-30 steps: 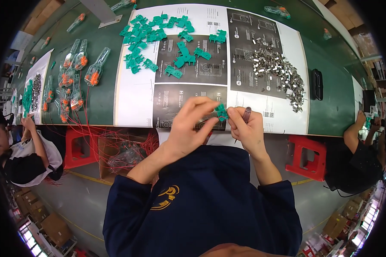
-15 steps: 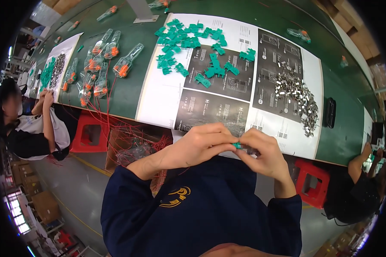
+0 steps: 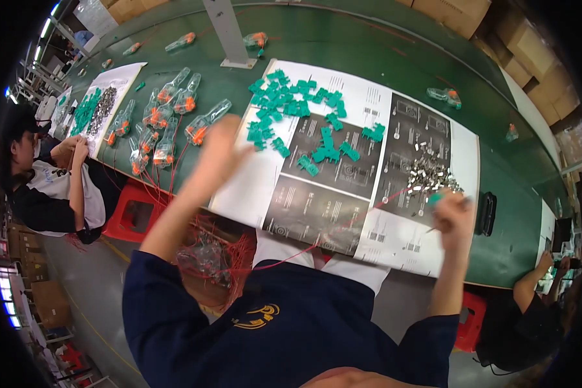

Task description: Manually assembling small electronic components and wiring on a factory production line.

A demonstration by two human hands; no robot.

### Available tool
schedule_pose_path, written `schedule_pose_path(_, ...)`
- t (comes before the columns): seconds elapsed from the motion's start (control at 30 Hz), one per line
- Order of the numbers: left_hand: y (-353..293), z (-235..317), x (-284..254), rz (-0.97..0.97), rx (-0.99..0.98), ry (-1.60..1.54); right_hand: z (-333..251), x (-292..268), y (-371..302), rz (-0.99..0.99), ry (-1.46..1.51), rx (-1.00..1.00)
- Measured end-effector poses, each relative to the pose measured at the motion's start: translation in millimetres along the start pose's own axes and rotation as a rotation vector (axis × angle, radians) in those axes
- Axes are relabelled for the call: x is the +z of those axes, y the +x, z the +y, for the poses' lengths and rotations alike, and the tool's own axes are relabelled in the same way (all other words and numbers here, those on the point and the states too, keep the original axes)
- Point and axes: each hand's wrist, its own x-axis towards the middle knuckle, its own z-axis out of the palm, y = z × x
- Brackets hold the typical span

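My right hand [image 3: 454, 216] is closed at the edge of the pile of small silvery metal parts [image 3: 433, 178]. A small green plastic piece [image 3: 435, 198] shows at its fingers. A thin red wire [image 3: 343, 234] runs from beside that hand down to the left, across the sheet's front edge. My left hand [image 3: 221, 158] is raised at the sheet's left edge, smeared by motion. Just beyond it lies a clear plastic piece with an orange part [image 3: 207, 121]. Whether the left fingers hold anything is hidden by the blur.
Many loose green plastic pieces [image 3: 297, 107] lie on the printed sheet [image 3: 239, 197]. More clear-and-orange pieces [image 3: 165, 145] with red wires lie left. A metal post [image 3: 226, 32] rises behind; a black case [image 3: 489, 213] sits right. Another person [image 3: 45, 187] works at far left.
My hands have parted from the front of the sheet. The left has moved left and away to the clear-and-orange pieces; the right has moved right to the metal parts. The head view has shifted.
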Motion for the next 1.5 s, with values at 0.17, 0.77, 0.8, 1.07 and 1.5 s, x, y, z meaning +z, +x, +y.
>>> schedule_pose_path(0.17,26,-102,-17,-0.068,-0.191,0.3,-54,-132,94,0.194,0.439,-0.07)
schedule_pose_path(0.77,380,2,99,0.268,-0.569,-0.806,-26,-359,320,0.873,0.196,-0.097)
schedule_pose_path(0.8,382,36,109,0.165,-0.41,-0.471,-26,-334,319,0.817,0.146,-0.04)
schedule_pose_path(1.07,337,271,252,-0.117,0.381,-0.135,8,-146,336,0.21,-0.03,0.311)
schedule_pose_path(1.5,136,137,51,0.065,0.698,-0.087,-87,-38,257,-0.201,0.503,0.057)
